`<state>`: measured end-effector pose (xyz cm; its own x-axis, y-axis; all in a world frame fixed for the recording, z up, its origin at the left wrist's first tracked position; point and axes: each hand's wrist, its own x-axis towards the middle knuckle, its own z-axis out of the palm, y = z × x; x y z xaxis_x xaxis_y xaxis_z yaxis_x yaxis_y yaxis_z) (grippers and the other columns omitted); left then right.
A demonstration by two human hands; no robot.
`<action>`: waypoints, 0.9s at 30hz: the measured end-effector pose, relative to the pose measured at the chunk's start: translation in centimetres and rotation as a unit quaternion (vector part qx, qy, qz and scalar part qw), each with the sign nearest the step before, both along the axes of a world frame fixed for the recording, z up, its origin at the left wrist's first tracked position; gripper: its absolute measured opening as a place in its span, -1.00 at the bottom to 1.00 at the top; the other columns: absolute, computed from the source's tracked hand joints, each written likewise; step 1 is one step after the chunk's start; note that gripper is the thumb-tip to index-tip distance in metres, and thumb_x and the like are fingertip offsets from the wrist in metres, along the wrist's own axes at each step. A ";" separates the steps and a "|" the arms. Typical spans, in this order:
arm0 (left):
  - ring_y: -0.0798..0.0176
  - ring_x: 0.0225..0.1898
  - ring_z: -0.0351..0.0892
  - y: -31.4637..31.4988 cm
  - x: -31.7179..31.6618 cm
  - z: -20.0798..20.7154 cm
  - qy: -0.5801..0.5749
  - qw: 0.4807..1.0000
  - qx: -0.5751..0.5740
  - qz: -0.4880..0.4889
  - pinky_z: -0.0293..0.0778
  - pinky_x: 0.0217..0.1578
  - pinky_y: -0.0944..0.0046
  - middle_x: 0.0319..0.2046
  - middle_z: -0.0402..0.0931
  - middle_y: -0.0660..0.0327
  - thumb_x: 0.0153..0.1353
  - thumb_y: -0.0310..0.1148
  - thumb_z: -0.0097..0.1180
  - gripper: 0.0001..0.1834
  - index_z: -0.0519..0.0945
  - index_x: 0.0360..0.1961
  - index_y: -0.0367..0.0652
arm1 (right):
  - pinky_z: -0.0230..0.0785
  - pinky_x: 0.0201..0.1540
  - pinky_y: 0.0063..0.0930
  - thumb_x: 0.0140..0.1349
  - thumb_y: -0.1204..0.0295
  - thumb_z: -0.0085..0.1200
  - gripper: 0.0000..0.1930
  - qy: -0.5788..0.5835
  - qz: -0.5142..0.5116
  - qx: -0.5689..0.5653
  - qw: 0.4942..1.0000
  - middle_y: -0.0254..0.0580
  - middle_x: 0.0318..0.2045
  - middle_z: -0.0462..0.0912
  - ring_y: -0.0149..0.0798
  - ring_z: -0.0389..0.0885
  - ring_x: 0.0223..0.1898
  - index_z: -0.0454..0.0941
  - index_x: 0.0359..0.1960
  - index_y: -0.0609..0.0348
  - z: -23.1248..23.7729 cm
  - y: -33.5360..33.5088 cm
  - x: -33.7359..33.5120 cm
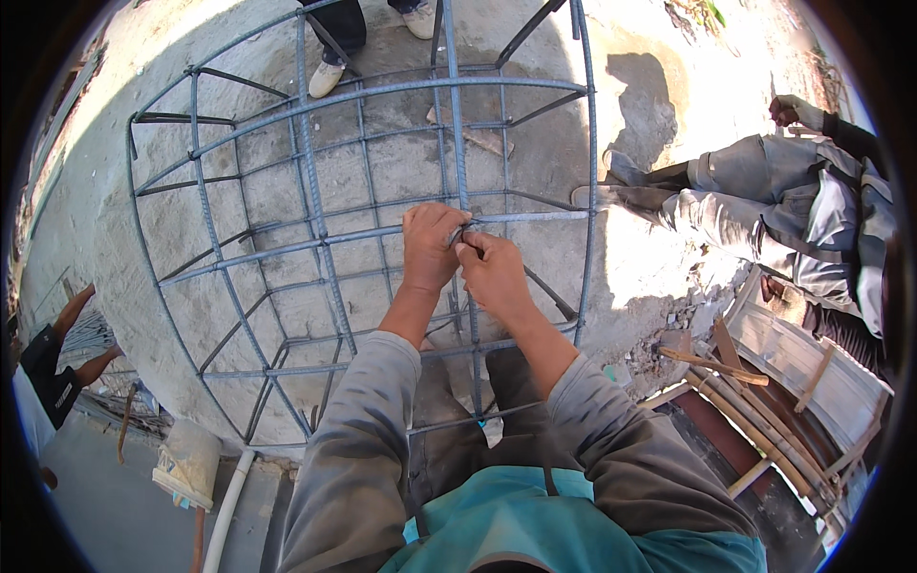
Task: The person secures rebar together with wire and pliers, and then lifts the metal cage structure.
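A cage of ribbed steel rebar [363, 233] spreads in front of me, its long bars and cross bars meeting in a grid. Both of my hands meet at one crossing on the upper layer, right of the cage's middle. My left hand [430, 246] is closed over the bar there, its fingers curled down at the joint. Beside it, my right hand [492, 275] pinches thumb and fingers together close against the crossing. Whatever sits between those fingertips is small, dark and mostly hidden. A lengthwise bar [458, 143] runs away from me out of this joint.
Under the cage lies rough concrete [382, 286]. Far side: a person's shoes [326, 80]. People stand at the right, one in grey trousers [740, 177]; another person's arm [74, 310] shows at left. Nearby are a white bucket [186, 463], a pipe [229, 511] and stacked timber [755, 420].
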<state>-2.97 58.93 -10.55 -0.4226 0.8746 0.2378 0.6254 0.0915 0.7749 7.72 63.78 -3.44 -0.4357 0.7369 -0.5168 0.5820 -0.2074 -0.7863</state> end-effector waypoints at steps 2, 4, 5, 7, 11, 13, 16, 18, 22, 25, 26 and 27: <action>0.16 -0.22 0.50 0.0 0.2 -0.2 0.009 1.000 0.016 0.010 0.26 -0.10 0.16 -0.36 0.56 0.31 -0.17 -0.55 0.27 -0.72 0.62 -0.35 -0.04 | 0.36 -0.39 -0.14 0.21 0.35 0.04 -0.76 -0.040 0.182 0.107 0.977 0.07 -0.55 0.60 0.08 0.55 -0.50 0.61 -0.41 0.32 1.2 2.2 0.0; 0.15 -0.23 0.50 -0.1 0.1 -0.4 -0.007 1.000 0.009 0.022 0.26 -0.13 0.15 -0.38 0.55 0.29 -0.12 -0.55 0.25 -0.76 0.63 -0.35 -0.05 | 0.38 -0.34 -0.06 0.20 0.32 0.05 -0.74 -0.051 0.256 0.205 0.943 0.14 -0.51 0.60 0.18 0.56 -0.45 0.60 -0.40 0.31 2.3 5.1 -0.6; 0.14 -0.24 0.49 -0.1 0.0 -0.3 -0.014 1.000 0.006 0.025 0.26 -0.15 0.15 -0.38 0.55 0.28 -0.09 -0.56 0.23 -0.78 0.63 -0.36 -0.06 | 0.39 -0.31 -0.04 0.20 0.30 0.05 -0.73 -0.043 0.238 0.251 0.937 0.16 -0.51 0.60 0.19 0.57 -0.43 0.61 -0.40 0.31 2.7 6.8 -1.2; 0.13 -0.25 0.49 0.1 -0.1 0.2 -0.049 0.999 -0.008 0.016 0.26 -0.17 0.13 -0.40 0.55 0.27 -0.05 -0.55 0.21 -0.83 0.63 -0.37 -0.08 | 0.41 -0.29 -0.03 0.18 0.29 0.06 -0.73 -0.089 0.288 0.249 0.920 0.16 -0.49 0.60 0.19 0.58 -0.40 0.62 -0.39 0.30 2.5 9.1 -2.0; 0.08 -0.23 0.50 0.3 -0.7 0.4 -0.094 0.995 -0.024 -0.011 0.28 -0.16 0.11 -0.39 0.57 0.21 0.03 -0.55 0.17 -0.90 0.64 -0.41 -0.13 | 0.44 -0.26 -0.05 0.12 0.30 0.08 -0.76 -0.185 0.407 0.143 0.883 0.11 -0.41 0.62 0.15 0.60 -0.34 0.65 -0.39 0.23 0.2 9.6 -1.3; 0.04 -0.22 0.53 0.5 -1.1 0.2 -0.102 0.993 -0.051 -0.015 0.33 -0.16 0.08 -0.37 0.59 0.17 0.07 -0.51 0.14 -0.92 0.65 -0.41 -0.14 | 0.45 -0.25 -0.05 0.10 0.32 0.07 -0.78 -0.172 0.389 0.189 0.885 0.07 -0.37 0.62 0.13 0.61 -0.33 0.65 -0.39 0.21 -1.1 8.3 -0.5; 0.01 -0.21 0.57 1.0 -1.5 1.0 -0.137 0.978 -0.154 -0.013 0.42 -0.16 0.04 -0.33 0.63 0.11 0.12 -0.43 0.10 -0.88 0.68 -0.38 -0.13 | 0.47 -0.26 -0.06 0.09 0.36 0.05 -0.82 -0.180 0.340 0.293 0.875 0.05 -0.34 0.63 0.11 0.62 -0.32 0.63 -0.42 0.21 -2.4 5.1 0.2; 0.00 -0.19 0.61 2.1 -2.4 3.4 -0.145 0.958 -0.249 -0.010 0.49 -0.16 0.04 -0.27 0.65 0.08 0.14 -0.33 0.09 -0.81 0.72 -0.28 -0.06 | 0.48 -0.26 -0.06 0.09 0.39 0.03 -0.83 -0.208 0.311 0.316 0.871 0.05 -0.33 0.64 0.10 0.62 -0.33 0.61 -0.44 0.22 -2.2 3.6 -0.3; 0.02 -0.15 0.61 3.5 -3.2 6.5 -0.028 0.935 -0.340 -0.095 0.50 -0.13 0.06 -0.25 0.65 0.07 0.12 -0.30 0.11 -0.76 0.71 -0.20 -0.01 | 0.49 -0.32 -0.10 0.10 0.41 0.01 -0.84 -0.232 0.289 0.306 0.877 0.03 -0.45 0.61 0.09 0.62 -0.41 0.58 -0.45 0.23 -2.5 3.3 -1.0; 0.04 -0.14 0.62 2.6 -3.7 8.0 -0.021 0.967 -0.248 -0.056 0.52 -0.13 0.10 -0.18 0.64 0.09 0.13 -0.31 0.10 -0.69 0.67 -0.09 -0.02 | 0.47 -0.39 -0.13 0.15 0.37 0.00 -0.79 -0.230 0.213 0.218 0.924 0.06 -0.51 0.61 0.08 0.60 -0.52 0.59 -0.45 0.26 -3.9 4.1 -0.8; 0.06 -0.15 0.63 2.0 -3.9 8.8 -0.027 0.977 -0.209 -0.020 0.53 -0.15 0.13 -0.16 0.64 0.09 0.14 -0.34 0.10 -0.67 0.64 -0.04 -0.04 | 0.46 -0.41 -0.15 0.17 0.35 -0.01 -0.76 -0.196 0.122 0.141 0.963 0.07 -0.53 0.61 0.08 0.59 -0.55 0.59 -0.44 0.29 -5.2 4.1 -0.4; 0.09 -0.16 0.63 1.2 -4.0 9.4 -0.032 0.985 -0.169 0.017 0.53 -0.16 0.17 -0.14 0.64 0.10 0.15 -0.37 0.09 -0.64 0.62 0.00 -0.06 | 0.45 -0.44 -0.17 0.20 0.32 -0.01 -0.73 -0.159 0.028 0.060 0.985 0.09 -0.55 0.61 0.08 0.58 -0.58 0.60 -0.44 0.31 -6.3 4.1 0.2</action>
<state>-6.96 60.10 -1.16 -0.4570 0.8846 -0.0929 0.5688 0.3709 0.7341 7.91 67.88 -9.71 -0.3077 0.7808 -0.5437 0.8103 -0.0844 -0.5798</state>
